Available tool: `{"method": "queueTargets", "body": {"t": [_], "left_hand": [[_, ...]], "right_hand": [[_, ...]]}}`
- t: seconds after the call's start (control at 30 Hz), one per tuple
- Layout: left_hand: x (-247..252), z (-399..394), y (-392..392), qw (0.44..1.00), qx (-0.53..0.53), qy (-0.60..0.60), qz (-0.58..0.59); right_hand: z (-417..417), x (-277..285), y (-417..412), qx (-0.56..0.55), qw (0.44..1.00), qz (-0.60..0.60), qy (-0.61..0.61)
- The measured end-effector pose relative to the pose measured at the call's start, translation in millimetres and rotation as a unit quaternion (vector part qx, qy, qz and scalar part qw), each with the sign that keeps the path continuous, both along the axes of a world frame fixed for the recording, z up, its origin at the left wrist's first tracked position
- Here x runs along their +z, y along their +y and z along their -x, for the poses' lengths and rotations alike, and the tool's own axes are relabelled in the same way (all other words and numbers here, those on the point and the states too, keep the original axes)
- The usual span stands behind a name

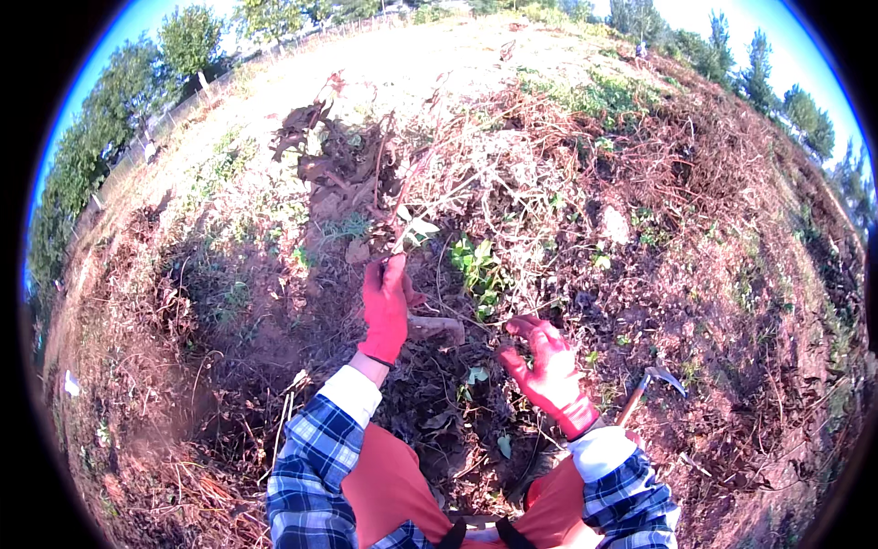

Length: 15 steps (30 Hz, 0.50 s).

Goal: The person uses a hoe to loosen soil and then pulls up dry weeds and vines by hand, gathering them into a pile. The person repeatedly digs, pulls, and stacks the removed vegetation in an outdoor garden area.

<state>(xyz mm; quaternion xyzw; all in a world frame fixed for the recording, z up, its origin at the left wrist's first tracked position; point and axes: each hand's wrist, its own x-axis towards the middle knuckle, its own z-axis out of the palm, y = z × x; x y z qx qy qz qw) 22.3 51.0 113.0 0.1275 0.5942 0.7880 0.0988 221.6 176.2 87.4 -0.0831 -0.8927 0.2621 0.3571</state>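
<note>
My left hand (385, 309), in a red glove, is raised in front of me and closed around a plant stalk (399, 240). Pale leaves (418, 225) hang from the stalk just above my fingers. Reddish stems run upward beyond it, but I cannot tell which belong to the held plant. My right hand (545, 367), also gloved in red, holds nothing, its fingers apart and slightly curled above dry plant litter. A thick brown piece (437, 330), perhaps a root or stem, shows beside my left wrist. Green leaves (480, 267) grow between and beyond my hands.
A sickle (643, 391) with a wooden handle and curved metal blade lies right of my right wrist. Tangled dry vines (535, 165) cover the ground ahead. A fence (164, 123) and trees (192, 41) line the field's far left. My knees (391, 473) bracket the near ground.
</note>
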Motion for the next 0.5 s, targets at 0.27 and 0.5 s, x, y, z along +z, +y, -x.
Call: {"method": "queueTargets", "body": {"t": [0.27,0.5], "left_hand": [[-28,-59,3,0.982,-0.134,0.048,-0.122],[0,-22,-40,0.945,-0.012,0.325,0.041]], "right_hand": [[51,-8,-40,0.008,0.989,-0.105,-0.102],[61,-16,5,-0.146,0.988,-0.056,-0.016]]}}
